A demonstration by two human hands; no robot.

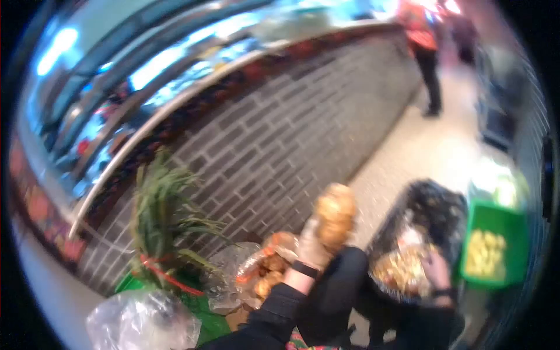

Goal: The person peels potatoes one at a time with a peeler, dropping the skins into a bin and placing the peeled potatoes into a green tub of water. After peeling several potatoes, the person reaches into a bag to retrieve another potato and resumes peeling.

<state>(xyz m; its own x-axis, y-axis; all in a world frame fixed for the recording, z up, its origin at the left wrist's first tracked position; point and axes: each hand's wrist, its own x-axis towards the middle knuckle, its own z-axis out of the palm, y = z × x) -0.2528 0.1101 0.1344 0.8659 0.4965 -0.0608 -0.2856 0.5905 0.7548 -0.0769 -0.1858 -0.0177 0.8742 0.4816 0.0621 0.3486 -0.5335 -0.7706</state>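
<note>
My left hand (313, 245), which looks gloved, is closed around a large, lumpy golden-brown potato (336, 214), raised beside my knee. Below that wrist, an open plastic bag (240, 274) holds several brown potatoes (273, 265). My right hand (436, 269) is low over a bin lined with a black bag (382, 236). Yellowish peelings (399, 269) fill the near part of this bin, right beside the hand. Blur hides the right fingers, and whether they hold anything cannot be made out.
At the right stands a green crate (513, 245) with pale yellow peeled pieces (485, 254). Leafy green stalks (166, 216), tied with a red band, stand at the left behind a clear plastic bag (143, 321). A grey brick counter (256, 134) runs alongside. Another person (426, 52) stands farther off.
</note>
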